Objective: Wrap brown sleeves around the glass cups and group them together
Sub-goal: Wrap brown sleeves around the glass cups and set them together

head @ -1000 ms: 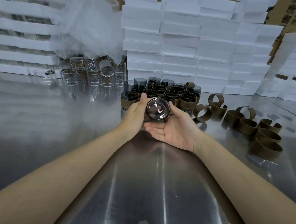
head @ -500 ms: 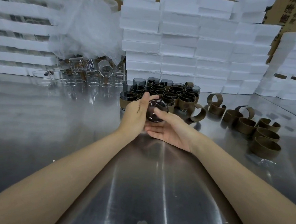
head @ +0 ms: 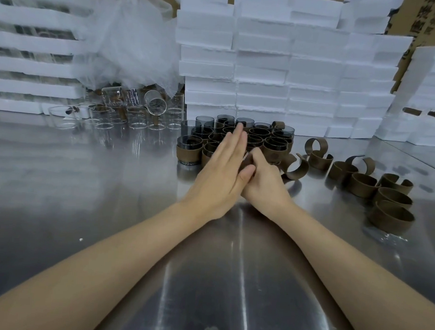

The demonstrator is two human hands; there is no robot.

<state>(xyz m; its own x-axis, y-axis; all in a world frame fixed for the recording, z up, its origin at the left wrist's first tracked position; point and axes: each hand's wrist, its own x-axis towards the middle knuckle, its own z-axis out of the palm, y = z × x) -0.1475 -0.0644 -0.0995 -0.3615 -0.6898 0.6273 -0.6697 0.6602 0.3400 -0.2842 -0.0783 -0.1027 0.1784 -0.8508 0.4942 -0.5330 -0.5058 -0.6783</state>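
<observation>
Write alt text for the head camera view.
A right hand grips a cup over a steel table while the left hand presses flat against it. Behind sit grouped sleeved cups; loose brown sleeves lie right, clear glasses left, white foam blocks at the back.

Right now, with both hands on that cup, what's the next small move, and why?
Probably set the cup down at the near edge of the sleeved cups. The right hand curls round it and the left hand presses flat against it, just in front of that group. Whether it is fully wrapped is hidden.
</observation>
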